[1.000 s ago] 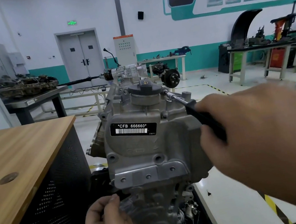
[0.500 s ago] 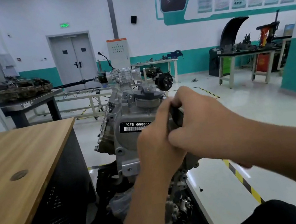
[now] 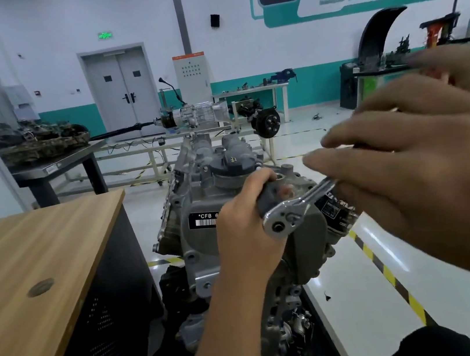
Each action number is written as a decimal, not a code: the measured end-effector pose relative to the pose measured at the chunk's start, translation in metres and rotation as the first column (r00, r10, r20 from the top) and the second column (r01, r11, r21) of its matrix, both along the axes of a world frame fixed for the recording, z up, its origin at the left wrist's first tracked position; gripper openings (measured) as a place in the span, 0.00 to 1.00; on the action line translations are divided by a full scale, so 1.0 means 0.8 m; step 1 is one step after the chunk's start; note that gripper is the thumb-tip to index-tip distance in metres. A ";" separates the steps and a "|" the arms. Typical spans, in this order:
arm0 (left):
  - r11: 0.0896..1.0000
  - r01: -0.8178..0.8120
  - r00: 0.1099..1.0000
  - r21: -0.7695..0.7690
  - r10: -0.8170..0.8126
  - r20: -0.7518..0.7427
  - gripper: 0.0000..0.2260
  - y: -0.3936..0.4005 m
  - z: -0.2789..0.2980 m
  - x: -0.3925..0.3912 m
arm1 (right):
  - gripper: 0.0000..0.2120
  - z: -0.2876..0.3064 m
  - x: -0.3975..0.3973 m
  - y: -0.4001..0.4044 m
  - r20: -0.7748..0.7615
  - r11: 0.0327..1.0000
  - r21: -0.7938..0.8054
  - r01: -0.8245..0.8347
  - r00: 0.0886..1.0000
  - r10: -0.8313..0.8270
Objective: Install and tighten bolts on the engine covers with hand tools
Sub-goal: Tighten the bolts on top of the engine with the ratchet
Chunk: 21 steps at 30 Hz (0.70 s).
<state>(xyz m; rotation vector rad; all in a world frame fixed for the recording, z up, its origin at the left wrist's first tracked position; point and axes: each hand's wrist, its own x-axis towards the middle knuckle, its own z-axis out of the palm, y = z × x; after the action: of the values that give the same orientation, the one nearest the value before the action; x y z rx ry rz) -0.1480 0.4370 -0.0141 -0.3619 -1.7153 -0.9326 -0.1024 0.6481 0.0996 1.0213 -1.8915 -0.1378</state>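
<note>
Since half a second ago your hands have come apart, and the ratchet wrench (image 3: 299,209) now shows its chrome head. Your right hand (image 3: 429,179) is nearest the camera, blurred, fingers spread loosely with the wrench handle running under them; whether it truly grips the handle, you cannot tell. Your left hand (image 3: 247,230) reaches up from below, forearm rising from the bottom edge, fingers curled over a grey piece just behind the wrench head. Both sit in front of the engine (image 3: 200,201), whose barcode label is half hidden by your left hand. Left of you stands the wooden bench (image 3: 33,263). Farther back is a grey double door (image 3: 122,88).
</note>
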 end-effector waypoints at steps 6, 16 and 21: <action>0.977 -0.152 0.988 0.152 0.154 -0.002 0.11 0.020 0.009 -0.005 | 0.08 -0.101 0.022 -0.039 0.738 0.956 -0.293 -0.003 0.636 0.228; 0.989 -0.058 0.998 0.133 0.053 0.037 0.13 0.020 0.015 -0.015 | 0.07 -0.117 0.001 -0.028 0.399 0.895 -0.440 -0.075 0.877 0.269; 0.992 -0.121 0.986 0.035 0.116 0.121 0.10 0.022 0.010 -0.002 | 0.09 -0.118 -0.041 0.003 0.522 0.906 -0.397 -0.145 0.777 0.353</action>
<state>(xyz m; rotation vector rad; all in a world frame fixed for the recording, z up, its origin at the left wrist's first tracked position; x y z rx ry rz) -0.1494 0.4544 -0.0064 -0.1770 -1.8013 -0.9173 -0.1350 0.6507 0.0049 1.1457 -2.1851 0.7251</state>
